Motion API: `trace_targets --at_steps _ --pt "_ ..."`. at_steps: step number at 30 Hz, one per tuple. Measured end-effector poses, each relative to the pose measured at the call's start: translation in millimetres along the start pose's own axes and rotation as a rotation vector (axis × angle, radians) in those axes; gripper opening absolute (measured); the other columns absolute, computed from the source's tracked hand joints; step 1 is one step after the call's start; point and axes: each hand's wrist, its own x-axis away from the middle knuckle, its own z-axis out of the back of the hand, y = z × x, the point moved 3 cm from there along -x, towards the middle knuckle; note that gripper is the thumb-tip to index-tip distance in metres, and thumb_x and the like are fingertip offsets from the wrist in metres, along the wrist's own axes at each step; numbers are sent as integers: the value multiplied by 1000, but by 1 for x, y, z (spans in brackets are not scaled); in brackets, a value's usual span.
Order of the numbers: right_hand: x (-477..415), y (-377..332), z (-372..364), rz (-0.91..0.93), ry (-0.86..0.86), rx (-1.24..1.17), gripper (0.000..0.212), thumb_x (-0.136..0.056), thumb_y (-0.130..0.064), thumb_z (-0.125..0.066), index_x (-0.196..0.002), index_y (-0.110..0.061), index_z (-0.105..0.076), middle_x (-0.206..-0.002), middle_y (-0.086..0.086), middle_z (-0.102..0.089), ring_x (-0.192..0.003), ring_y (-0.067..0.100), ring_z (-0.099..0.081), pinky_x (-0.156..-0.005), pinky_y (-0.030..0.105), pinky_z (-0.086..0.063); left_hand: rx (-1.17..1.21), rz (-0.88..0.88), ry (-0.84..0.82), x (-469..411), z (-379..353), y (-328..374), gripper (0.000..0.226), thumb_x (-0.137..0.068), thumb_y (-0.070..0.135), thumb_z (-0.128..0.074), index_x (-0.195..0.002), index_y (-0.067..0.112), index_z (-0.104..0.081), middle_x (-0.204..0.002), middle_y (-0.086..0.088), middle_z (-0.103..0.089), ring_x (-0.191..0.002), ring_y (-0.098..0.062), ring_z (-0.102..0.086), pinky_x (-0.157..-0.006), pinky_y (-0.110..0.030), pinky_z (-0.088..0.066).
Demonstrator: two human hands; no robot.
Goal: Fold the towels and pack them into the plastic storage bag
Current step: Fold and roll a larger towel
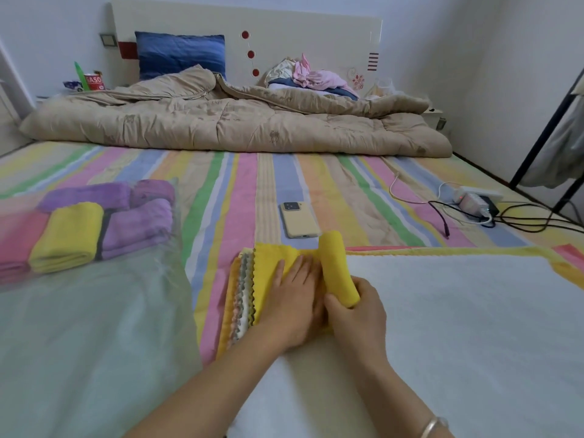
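A yellow towel (336, 263) lies on top of a stack of flat towels (241, 298) on the striped bed, its right part turned up into a fold. My left hand (294, 298) presses flat on the towel's lower layer. My right hand (357, 308) grips the near end of the raised fold. At the left lies the clear plastic storage bag (94, 311), with folded purple towels (139, 222), a yellow one (68, 237) and a pink one (19, 245) inside.
A phone (298, 220) lies just beyond the stack. A power strip with cables (477, 205) sits at the right. A white blanket (442, 327) covers the near right. A beige quilt (237, 121), blue pillow and clothes pile are at the bed's head.
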Motion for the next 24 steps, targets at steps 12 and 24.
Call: trace_targets --at_steps 12,24 --pt "28 -10 -74 900 -226 634 51 -78 -22 -47 -127 -18 -61 -138 0 -56 -134 26 -45 -99 44 -48 1222 787 240 15 36 -96 37 -78 49 -73 -71 15 -62 -74 6 -69 -69 -18 -62 -71 -30 -51" --pt "-1 -17 -51 -333 -340 -97 60 -87 -42 -66 -139 -26 -40 -124 1 -55 -104 18 -55 -88 34 -48 1127 757 229 21 38 -86 15 -80 21 -78 -87 19 -65 -90 -1 -69 -88 -21 -67 -82 -37 -56"
